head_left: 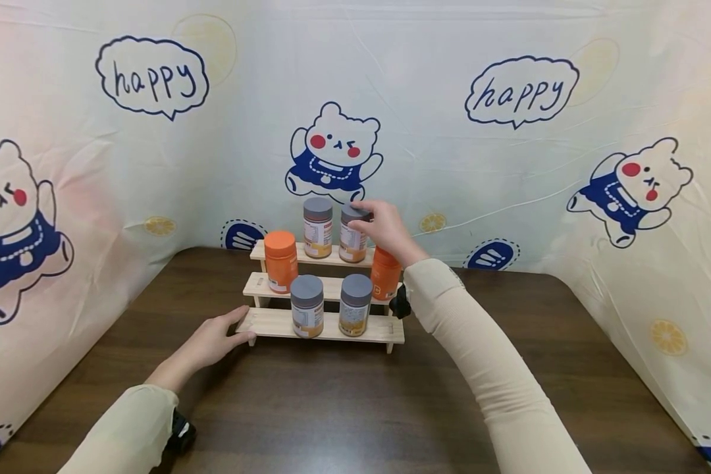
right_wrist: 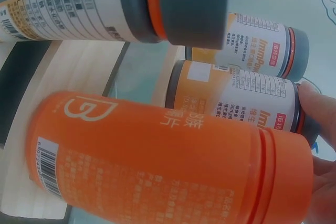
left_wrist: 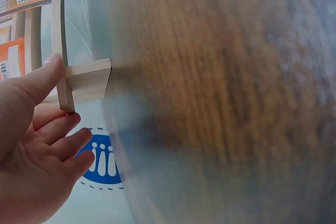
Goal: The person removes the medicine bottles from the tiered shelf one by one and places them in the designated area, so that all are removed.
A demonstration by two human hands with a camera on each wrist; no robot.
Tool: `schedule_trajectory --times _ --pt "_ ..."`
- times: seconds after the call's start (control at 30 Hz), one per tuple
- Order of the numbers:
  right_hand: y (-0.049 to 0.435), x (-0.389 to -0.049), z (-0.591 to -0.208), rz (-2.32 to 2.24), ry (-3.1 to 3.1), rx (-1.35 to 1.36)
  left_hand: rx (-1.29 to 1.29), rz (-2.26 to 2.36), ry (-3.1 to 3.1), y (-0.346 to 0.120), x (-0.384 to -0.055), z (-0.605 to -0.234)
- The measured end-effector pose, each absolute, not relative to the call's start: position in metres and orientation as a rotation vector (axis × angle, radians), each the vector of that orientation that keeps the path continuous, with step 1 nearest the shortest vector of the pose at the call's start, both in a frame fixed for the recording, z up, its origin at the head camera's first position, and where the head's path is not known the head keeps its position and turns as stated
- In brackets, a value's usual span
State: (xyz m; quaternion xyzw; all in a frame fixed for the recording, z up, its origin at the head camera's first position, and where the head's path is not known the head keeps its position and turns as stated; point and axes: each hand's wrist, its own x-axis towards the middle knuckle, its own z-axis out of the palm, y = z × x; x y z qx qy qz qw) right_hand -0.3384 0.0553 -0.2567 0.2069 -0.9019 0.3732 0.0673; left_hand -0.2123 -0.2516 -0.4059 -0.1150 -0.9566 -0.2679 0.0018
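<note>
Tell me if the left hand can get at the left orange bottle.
Likely yes: the left hand holds the rack by its front left end, and the closest jar stands mostly to the right of the left orange bottle. It would probably have to let go first.

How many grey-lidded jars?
4: upper left jar and upper right jar on the top tier; lower left jar and lower right jar on the bottom tier. None seems hidden.

Grey-lidded jar (right_wrist: 233,95) partly hidden behind orange bottle (right_wrist: 163,156) (right wrist view), tabletop (left_wrist: 226,87) blurred in left wrist view
</note>
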Motion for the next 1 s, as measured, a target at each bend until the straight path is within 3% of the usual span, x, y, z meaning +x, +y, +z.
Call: schedule_trajectory --times 1.0 --pt "0.068 -0.331 -0.245 1.245 -2.635 0.606 -0.349 -0.853 -3.020 -0.253 -0.215 -0.405"
